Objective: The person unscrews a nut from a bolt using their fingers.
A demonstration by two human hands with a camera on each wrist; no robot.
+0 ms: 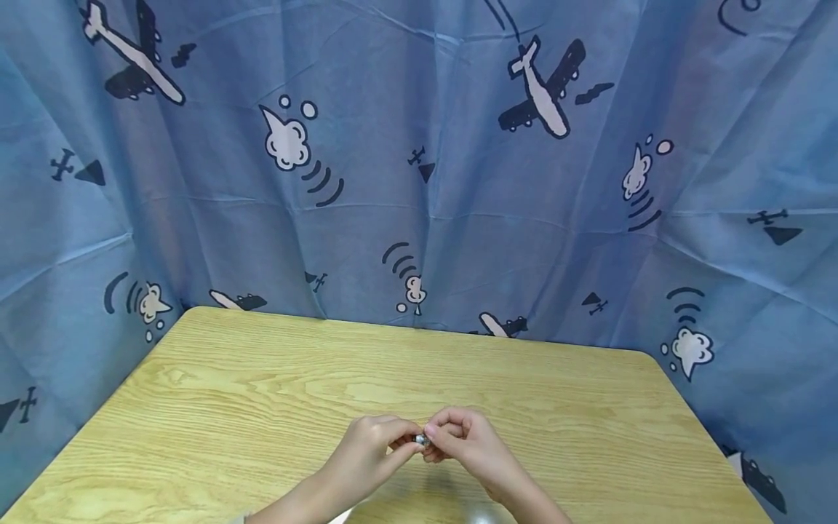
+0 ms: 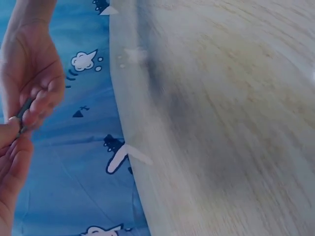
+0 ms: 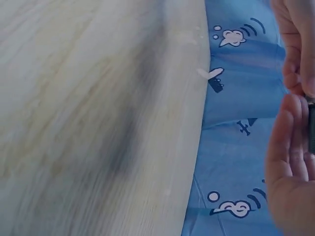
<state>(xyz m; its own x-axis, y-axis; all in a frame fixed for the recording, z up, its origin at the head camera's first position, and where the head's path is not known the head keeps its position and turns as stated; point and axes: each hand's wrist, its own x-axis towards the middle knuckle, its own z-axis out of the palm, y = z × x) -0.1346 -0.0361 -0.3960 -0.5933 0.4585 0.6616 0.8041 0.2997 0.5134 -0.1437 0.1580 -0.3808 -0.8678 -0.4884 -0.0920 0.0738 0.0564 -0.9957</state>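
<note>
In the head view both hands meet low over the table, a little right of centre. Between their fingertips is a small dark object with a silvery part (image 1: 421, 439), mostly covered by fingers, so its kind is unclear. My left hand (image 1: 366, 451) pinches it from the left with thumb and forefinger. From the other side my right hand (image 1: 478, 451) grips it with curled fingers. The left wrist view shows the object as a slim dark greenish piece (image 2: 24, 108) along the right hand's fingers. At the right wrist view's edge, its dark side (image 3: 312, 128) looks ribbed.
The light wood-grain table (image 1: 262, 378) spreads under and beyond the hands. A blue curtain (image 1: 366, 167) printed with airplanes and clouds hangs behind it and along both sides. A white corner of something (image 1: 340, 517) shows at the bottom edge, below the left forearm.
</note>
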